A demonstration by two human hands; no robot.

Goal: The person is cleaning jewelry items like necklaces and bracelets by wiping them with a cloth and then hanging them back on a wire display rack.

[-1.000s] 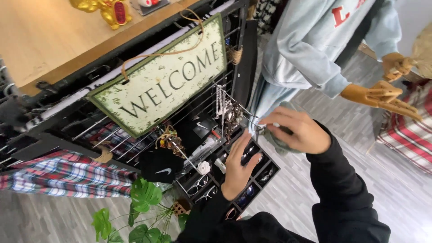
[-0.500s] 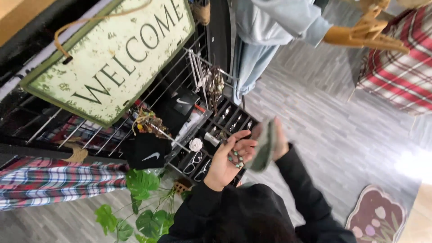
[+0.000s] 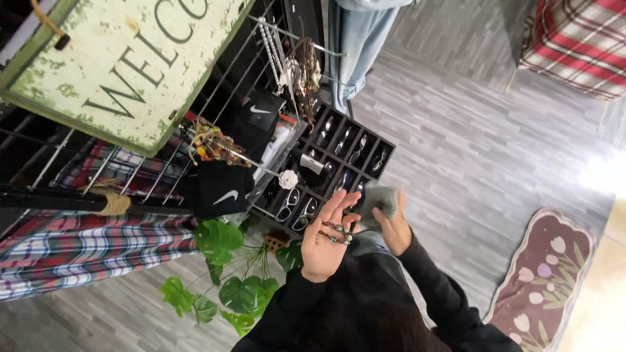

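Our left hand point(image 3: 324, 242) lies palm-up, fingers spread, a beaded bracelet point(image 3: 334, 233) draped across it. At three o'clock, our right hand point(image 3: 391, 225) pinches a grey cloth point(image 3: 377, 199), perhaps a pouch. The sunglasses tray point(image 3: 385, 140) sits just beyond; open floor point(image 3: 469, 156) at two o'clock.

A small shop: a wire display rack point(image 3: 215, 98) of necklaces above trayed sunglasses point(image 3: 339, 156).
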